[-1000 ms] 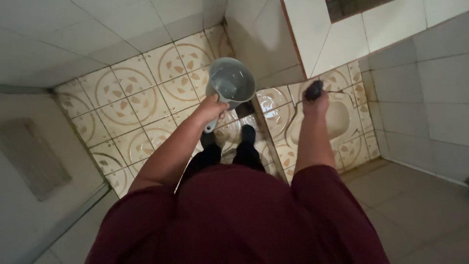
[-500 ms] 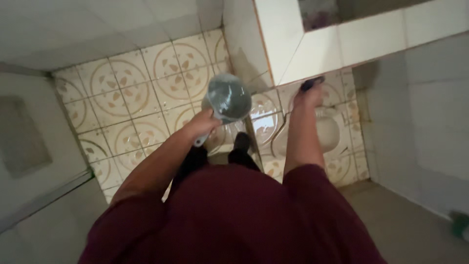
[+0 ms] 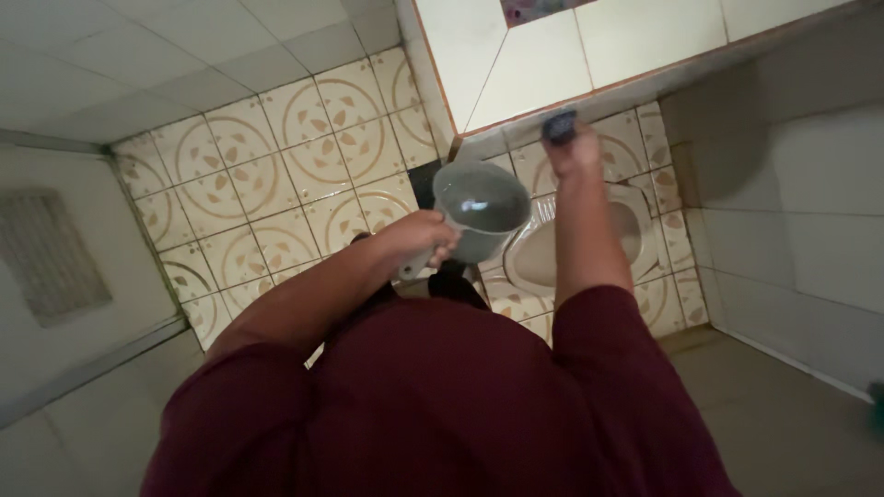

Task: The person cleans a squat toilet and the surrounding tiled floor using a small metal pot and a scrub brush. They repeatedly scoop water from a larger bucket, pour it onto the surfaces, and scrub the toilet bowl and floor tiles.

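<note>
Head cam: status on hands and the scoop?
Left hand gripping grey water scoop by its handle, held above the floor toilet. Right hand closed on a dark object, kind unclear. Nothing between scoop and toilet.

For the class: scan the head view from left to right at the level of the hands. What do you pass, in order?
Patterned beige floor tiles → left hand → grey plastic scoop → right hand with a small dark object → plain pale wall tiles.

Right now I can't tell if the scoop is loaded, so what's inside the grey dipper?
The grey dipper, held by the left hand, shows a shiny, dim interior, possibly water; I cannot tell. It covers part of the squat toilet.
</note>
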